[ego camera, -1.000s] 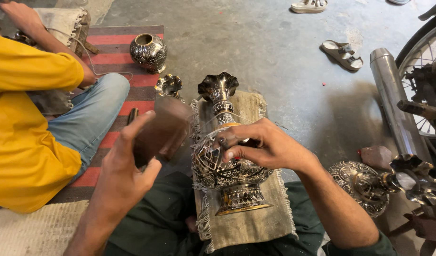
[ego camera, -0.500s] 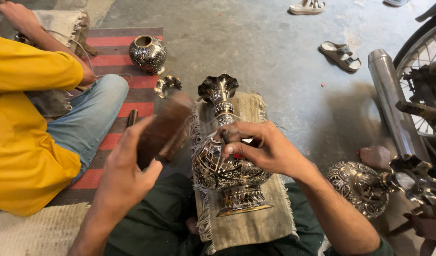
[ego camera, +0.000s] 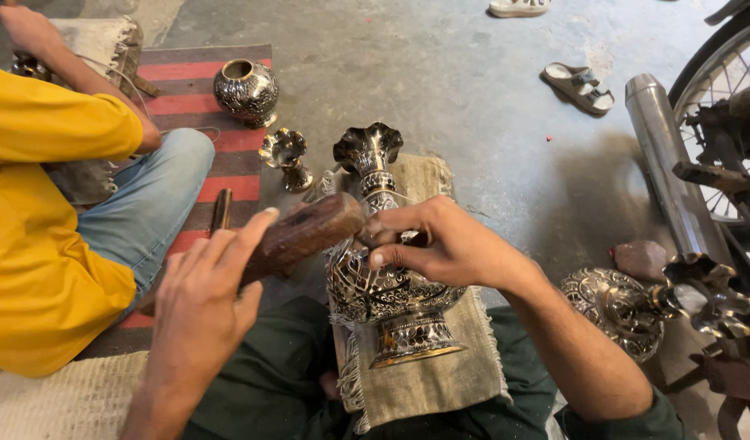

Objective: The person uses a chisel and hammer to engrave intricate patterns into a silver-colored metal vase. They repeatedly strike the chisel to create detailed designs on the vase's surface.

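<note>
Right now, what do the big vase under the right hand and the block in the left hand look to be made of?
The vase looks like metal, silvery and polished: it throws bright glints and carries fine raised patterning, with a brassy tint at the foot. The block in the left hand looks like wood, dark brown and matte with a rough, worn grain. The right hand rests on the vase's shoulder. The cloth beneath seems coarse burlap, frayed at the edges.

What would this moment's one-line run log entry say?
left hand: holds wooden mallet | right hand: on metal vase | vase lies on cloth

My left hand [ego camera: 200,305] grips a wooden mallet [ego camera: 297,236]; its head touches my right hand's [ego camera: 440,244] fingertips [ego camera: 377,259], pressed on the engraved vase [ego camera: 387,293].
</note>
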`<state>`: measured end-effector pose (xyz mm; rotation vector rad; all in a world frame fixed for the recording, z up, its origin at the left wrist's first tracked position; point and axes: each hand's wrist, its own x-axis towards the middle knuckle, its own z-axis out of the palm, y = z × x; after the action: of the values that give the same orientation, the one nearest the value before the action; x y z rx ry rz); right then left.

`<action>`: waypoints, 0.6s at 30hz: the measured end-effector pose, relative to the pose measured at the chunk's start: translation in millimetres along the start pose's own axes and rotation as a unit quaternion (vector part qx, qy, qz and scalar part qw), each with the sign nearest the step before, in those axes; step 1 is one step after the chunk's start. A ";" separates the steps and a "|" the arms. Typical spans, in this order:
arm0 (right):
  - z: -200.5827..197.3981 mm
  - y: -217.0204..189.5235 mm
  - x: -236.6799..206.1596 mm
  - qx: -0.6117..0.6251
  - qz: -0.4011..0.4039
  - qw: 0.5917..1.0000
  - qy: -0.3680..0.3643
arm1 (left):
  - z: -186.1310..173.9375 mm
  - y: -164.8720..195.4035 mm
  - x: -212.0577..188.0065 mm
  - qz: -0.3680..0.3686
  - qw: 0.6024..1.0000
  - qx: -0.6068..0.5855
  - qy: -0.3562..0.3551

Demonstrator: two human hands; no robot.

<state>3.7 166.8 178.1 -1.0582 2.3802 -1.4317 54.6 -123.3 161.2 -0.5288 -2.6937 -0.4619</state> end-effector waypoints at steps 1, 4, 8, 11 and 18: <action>-2.8 0.3 1.8 0.004 -0.054 0.998 -0.011 | -0.4 0.6 -0.8 -0.003 0.998 -0.058 0.035; -7.4 5.1 3.0 -0.003 -0.039 0.998 -0.042 | -0.9 4.1 -2.2 -0.018 0.979 -0.182 0.090; -6.5 24.4 4.6 0.053 -0.054 0.996 -0.046 | 5.9 1.5 -5.6 -0.052 0.997 -0.048 0.015; -6.7 45.5 -1.5 0.208 -0.061 0.976 0.034 | 21.3 -17.7 -22.0 -0.150 0.987 -0.034 -0.053; 2.9 63.9 -40.4 0.060 0.015 0.972 0.225 | 130.9 -85.9 -120.9 -0.165 0.959 -0.213 -0.086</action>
<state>3.8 209.3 115.4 -0.7223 2.5354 -1.9489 87.5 -185.2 -23.8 -0.2304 -2.8643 -1.1546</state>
